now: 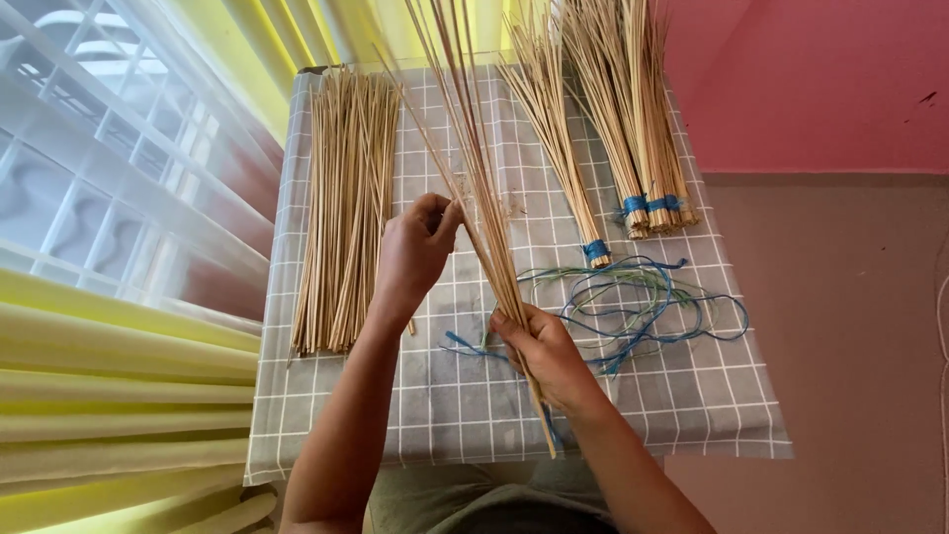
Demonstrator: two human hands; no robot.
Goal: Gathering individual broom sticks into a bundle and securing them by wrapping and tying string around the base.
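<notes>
1. Right hand clenched round the lower end of a stick bunch, frame centre.
2. Left hand pinches one stick mid-bunch.
3. Loose sticks left; tied bundles upper right; blue string on the checked cloth.

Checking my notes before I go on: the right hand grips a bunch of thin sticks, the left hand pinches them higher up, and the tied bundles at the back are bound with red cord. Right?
Not quite. The head view shows the tied bundles bound with blue cord, not red. The rest stands: the right hand grips the bunch of thin sticks, and the left hand pinches them higher up.
</notes>
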